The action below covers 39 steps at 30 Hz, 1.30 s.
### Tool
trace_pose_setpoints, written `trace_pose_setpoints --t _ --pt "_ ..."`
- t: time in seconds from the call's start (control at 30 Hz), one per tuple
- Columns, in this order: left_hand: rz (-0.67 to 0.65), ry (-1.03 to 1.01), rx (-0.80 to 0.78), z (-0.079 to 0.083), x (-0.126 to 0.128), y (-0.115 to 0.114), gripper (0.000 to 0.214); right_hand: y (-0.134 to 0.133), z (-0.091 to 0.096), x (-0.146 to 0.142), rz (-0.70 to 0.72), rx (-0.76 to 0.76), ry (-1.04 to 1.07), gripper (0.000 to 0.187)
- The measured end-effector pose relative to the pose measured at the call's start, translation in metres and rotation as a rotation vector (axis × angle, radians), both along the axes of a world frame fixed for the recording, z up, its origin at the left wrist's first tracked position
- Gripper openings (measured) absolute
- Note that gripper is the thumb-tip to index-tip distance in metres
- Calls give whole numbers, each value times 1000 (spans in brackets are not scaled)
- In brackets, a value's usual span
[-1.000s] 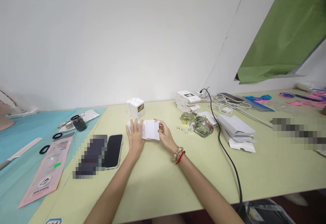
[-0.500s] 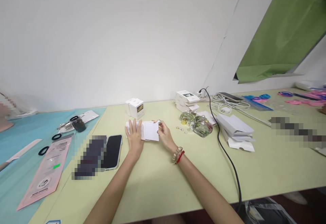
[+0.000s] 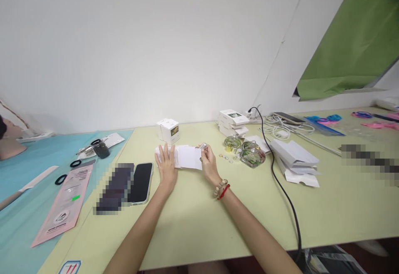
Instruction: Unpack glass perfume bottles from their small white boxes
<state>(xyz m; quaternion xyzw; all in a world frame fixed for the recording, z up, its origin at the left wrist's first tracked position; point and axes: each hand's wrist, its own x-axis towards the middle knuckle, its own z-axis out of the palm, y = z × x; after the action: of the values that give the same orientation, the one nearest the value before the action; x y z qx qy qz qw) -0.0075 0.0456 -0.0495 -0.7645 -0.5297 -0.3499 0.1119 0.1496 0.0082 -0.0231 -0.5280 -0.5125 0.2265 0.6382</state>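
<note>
A flat white card package (image 3: 188, 157) lies on the pale green table (image 3: 199, 220) in front of me. My left hand (image 3: 167, 165) rests flat on its left end, fingers spread. My right hand (image 3: 209, 163), with a bead bracelet and a red cord at the wrist, is at the package's right edge. Its fingers pinch a small silvery object (image 3: 203, 145) just above that edge.
A phone (image 3: 141, 182) lies left of my left hand. Small white boxes (image 3: 168, 130) stand behind the package. Right of my hand are glass jars (image 3: 252, 156), tiny loose parts, stacked white boxes (image 3: 233, 122), flat white cartons (image 3: 296, 157) and a black cable (image 3: 282, 187). Another person's part shows at far left.
My right hand's fingers have closed round a small silvery object at the package's right edge. The left hand stays flat on the package. The view shifted slightly.
</note>
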Motion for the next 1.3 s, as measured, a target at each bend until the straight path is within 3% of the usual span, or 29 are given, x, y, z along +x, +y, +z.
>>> trace_pose_setpoints --t 0.17,0.43,0.67,0.77,0.87,1.0,1.13,1.3 --pt "11 -7 -28 1 -1 0 74 3 -4 6 -127 16 5 39" --pt "15 -17 -23 5 0 -4 78 8 -6 10 -195 42 163 41" --pt "56 -48 -64 -1 0 -3 76 12 -7 22 -333 115 81 39" --pt "-25 -20 -45 0 5 -8 78 11 -6 22 -344 131 58 36" --pt "-241 21 -19 4 15 -21 74 5 -1 16 -319 131 -17 34" --pt "-461 59 21 9 26 -37 64 -9 14 5 -168 124 -382 33" --pt "-482 6 24 7 28 -38 61 -15 22 0 -166 187 -576 27" --pt "-376 -33 -44 -3 26 -28 58 -15 27 2 -331 293 -425 23"
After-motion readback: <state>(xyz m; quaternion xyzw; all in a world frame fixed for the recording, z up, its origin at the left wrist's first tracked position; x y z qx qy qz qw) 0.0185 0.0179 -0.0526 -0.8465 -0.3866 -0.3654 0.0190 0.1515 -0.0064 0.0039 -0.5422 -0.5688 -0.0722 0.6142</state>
